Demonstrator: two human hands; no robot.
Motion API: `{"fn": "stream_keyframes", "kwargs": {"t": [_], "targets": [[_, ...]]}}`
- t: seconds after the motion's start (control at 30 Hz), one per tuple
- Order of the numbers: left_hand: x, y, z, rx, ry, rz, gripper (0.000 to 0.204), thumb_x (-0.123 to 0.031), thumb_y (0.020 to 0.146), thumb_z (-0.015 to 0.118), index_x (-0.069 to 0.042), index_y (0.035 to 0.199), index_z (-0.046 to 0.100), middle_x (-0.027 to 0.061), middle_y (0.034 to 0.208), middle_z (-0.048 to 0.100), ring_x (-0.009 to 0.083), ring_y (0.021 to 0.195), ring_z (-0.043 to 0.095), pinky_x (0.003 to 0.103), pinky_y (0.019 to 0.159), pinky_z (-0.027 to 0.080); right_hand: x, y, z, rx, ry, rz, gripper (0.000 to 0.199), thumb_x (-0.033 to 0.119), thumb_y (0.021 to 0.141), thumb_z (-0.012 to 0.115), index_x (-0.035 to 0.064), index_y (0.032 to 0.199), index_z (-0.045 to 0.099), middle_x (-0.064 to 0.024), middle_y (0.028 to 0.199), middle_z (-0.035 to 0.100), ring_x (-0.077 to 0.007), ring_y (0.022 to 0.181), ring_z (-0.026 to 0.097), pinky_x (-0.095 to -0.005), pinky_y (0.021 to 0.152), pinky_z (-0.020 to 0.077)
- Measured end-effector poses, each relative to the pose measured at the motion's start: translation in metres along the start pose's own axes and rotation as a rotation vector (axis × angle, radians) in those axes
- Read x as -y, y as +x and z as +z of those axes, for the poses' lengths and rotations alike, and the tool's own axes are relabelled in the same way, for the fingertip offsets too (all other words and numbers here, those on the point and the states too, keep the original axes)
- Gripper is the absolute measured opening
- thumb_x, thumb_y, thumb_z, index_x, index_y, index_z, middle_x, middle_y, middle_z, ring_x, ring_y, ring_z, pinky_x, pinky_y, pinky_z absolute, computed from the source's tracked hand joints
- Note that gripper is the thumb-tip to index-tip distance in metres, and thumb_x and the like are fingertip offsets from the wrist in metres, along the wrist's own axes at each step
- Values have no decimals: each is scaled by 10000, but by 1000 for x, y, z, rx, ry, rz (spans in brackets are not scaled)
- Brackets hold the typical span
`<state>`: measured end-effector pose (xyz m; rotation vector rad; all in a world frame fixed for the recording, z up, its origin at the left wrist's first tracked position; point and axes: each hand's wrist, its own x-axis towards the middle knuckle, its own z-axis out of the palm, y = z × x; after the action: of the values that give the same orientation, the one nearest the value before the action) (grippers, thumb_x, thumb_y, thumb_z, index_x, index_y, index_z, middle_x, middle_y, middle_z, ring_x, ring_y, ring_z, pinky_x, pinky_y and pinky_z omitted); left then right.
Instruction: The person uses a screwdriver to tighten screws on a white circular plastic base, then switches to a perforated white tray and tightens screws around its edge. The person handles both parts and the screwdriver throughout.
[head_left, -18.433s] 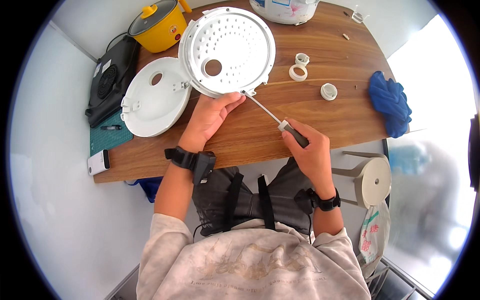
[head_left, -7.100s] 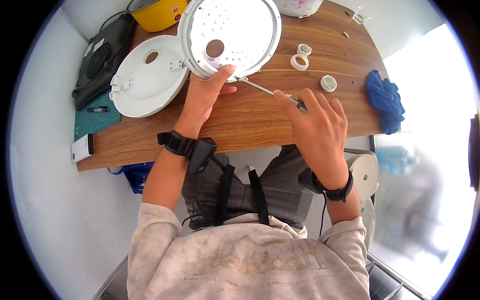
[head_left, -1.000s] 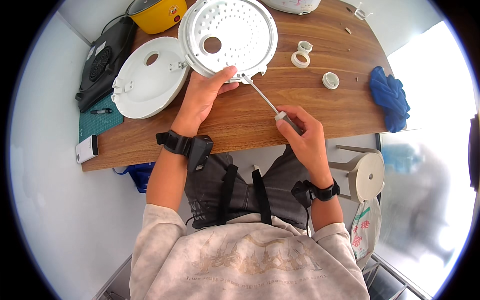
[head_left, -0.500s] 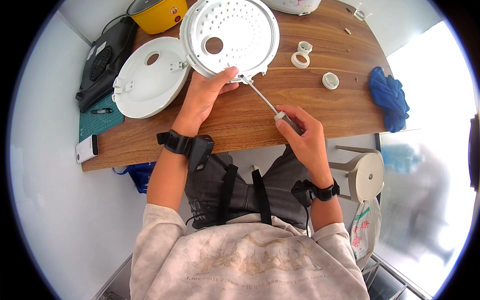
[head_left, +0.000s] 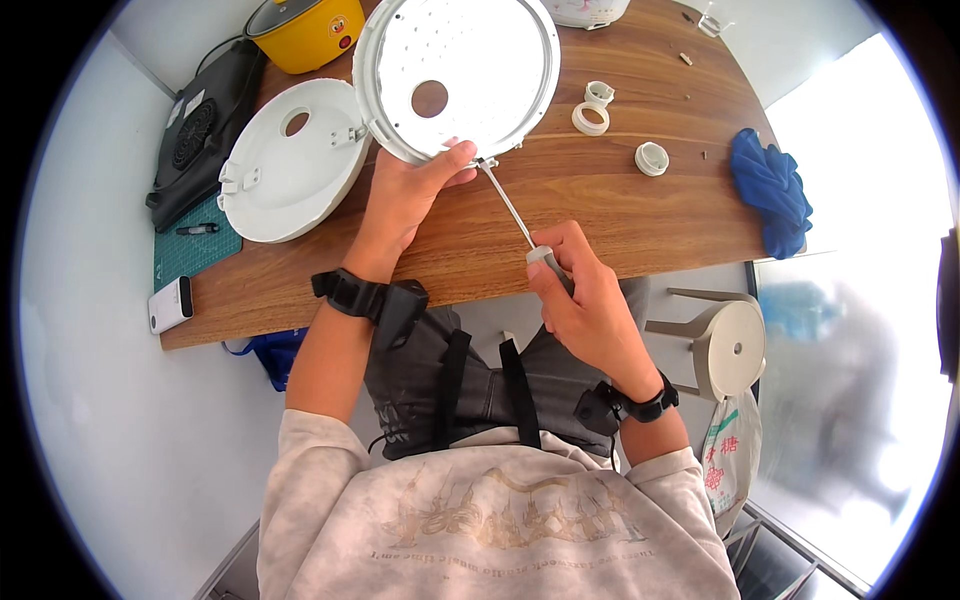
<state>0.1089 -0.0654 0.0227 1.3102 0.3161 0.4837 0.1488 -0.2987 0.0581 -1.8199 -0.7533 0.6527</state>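
The round perforated metal lid plate [head_left: 455,75] is sitting tilted at the near part of the wooden table [head_left: 620,210], and the left hand [head_left: 405,195] is pinching its lower rim, thumb on top. The right hand [head_left: 585,300] is wrapping closed around a screwdriver [head_left: 515,215], its tip touching a small bracket at the plate's edge. Just left, a white outer lid [head_left: 285,165] is lying flat. Three white rings [head_left: 590,118] are resting to the right, a blue cloth [head_left: 770,190] farther off.
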Motion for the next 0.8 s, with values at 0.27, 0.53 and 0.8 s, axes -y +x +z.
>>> {"fn": "stream_keyframes", "kwargs": {"t": [0.27,0.53,0.8], "targets": [[5,1,0,-1,52,141,347,-85,900,745,-4,1208,608,75,1127,649,155,995,658,319,852,608,15,5,-1,145,416,166,156,123,1016,516,40,1119,433,-35,751,505,-88,511,514,-256,396,348],[2,2,4,-20,30,110,436,-143,950,687,-15,1335,525,105,1257,607,188,1091,639,353,877,607,10,11,-6,126,607,225,161,172,1026,544,49,1093,464,-46,775,544,-90,476,486,-235,380,325],[0,1,-1,-28,-87,63,490,-166,979,612,-19,1410,434,115,1327,567,206,1146,620,393,898,601,9,18,-11,101,534,210,150,190,1024,555,44,1037,522,-30,724,565,-75,466,472,-236,369,306]]}}
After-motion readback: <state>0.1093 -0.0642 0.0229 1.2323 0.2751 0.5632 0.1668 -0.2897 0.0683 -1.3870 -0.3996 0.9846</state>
